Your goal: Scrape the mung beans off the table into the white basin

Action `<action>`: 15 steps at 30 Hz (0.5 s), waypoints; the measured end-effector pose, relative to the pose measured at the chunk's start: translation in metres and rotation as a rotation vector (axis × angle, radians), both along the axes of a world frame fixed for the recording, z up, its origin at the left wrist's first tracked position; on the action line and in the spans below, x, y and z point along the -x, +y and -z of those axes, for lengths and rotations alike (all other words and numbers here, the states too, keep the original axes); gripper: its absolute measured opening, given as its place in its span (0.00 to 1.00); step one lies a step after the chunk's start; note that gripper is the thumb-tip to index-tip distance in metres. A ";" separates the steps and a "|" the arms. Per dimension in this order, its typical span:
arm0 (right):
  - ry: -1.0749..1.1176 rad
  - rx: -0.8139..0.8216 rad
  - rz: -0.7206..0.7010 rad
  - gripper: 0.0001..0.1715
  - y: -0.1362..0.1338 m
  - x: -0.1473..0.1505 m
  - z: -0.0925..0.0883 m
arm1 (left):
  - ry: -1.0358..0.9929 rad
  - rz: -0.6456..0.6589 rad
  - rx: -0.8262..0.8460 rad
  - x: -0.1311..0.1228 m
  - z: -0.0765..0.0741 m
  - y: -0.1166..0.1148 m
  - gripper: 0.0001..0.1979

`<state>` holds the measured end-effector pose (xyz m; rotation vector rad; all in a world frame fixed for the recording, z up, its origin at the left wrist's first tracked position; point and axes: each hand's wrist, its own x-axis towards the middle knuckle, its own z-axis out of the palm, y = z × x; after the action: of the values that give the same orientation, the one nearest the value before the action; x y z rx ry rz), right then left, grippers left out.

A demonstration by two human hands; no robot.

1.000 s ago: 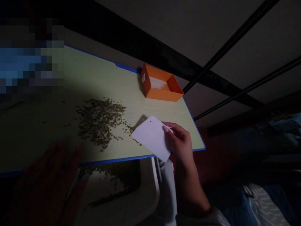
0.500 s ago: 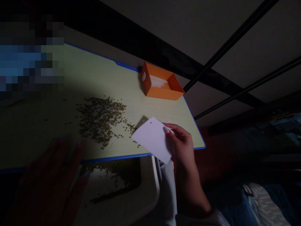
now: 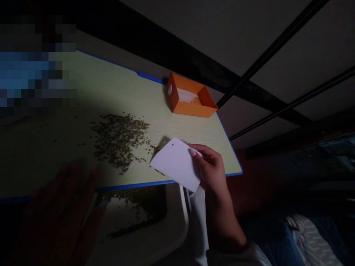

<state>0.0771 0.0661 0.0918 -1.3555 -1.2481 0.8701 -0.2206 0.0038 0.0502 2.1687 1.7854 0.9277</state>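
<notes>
Desk (image 3: 83, 88): dimly lit, beans (image 3: 119, 138) scattered.
Right hand (image 3: 210, 170): white card (image 3: 176, 162) pinched tight.
Left hand (image 3: 59, 210): laid flat, nothing gripped.

Dim home room: small table (image 3: 194, 129), bedding (image 3: 310, 236).

The room is dim, with one pool of light falling across the middle of a pale wood-grain table (image 3: 116, 88) edged in blue; its left part and near edge sink into shadow. Behind it, across the upper half of the frame, runs a grey-beige floor (image 3: 222, 33) crossed by dark diagonal bars (image 3: 280, 42). A blurred blue patch sits at the upper left. At the lower right lies dark bedding or cloth (image 3: 318, 236), partly striped, too dark to make out. Below the table's near edge a pale surface shows at the lower centre
</notes>
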 end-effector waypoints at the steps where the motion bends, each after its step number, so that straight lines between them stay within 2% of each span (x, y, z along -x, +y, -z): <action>1: 0.006 0.009 -0.013 0.08 -0.001 0.000 0.000 | 0.010 0.009 -0.003 0.000 0.000 0.000 0.31; 10: -0.044 0.018 -0.125 0.08 -0.014 0.002 -0.009 | 0.007 0.018 0.000 0.002 -0.002 0.003 0.31; 12: -0.058 -0.029 -0.078 0.08 -0.019 -0.001 -0.012 | 0.024 0.018 0.013 0.002 -0.001 0.002 0.32; 15: -0.172 -0.150 0.081 0.11 -0.034 -0.008 -0.017 | 0.054 0.006 0.019 0.002 0.000 0.001 0.32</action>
<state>0.0847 0.0322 0.1085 -1.3713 -1.3522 0.6010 -0.2223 0.0047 0.0506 2.2062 1.8038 0.8549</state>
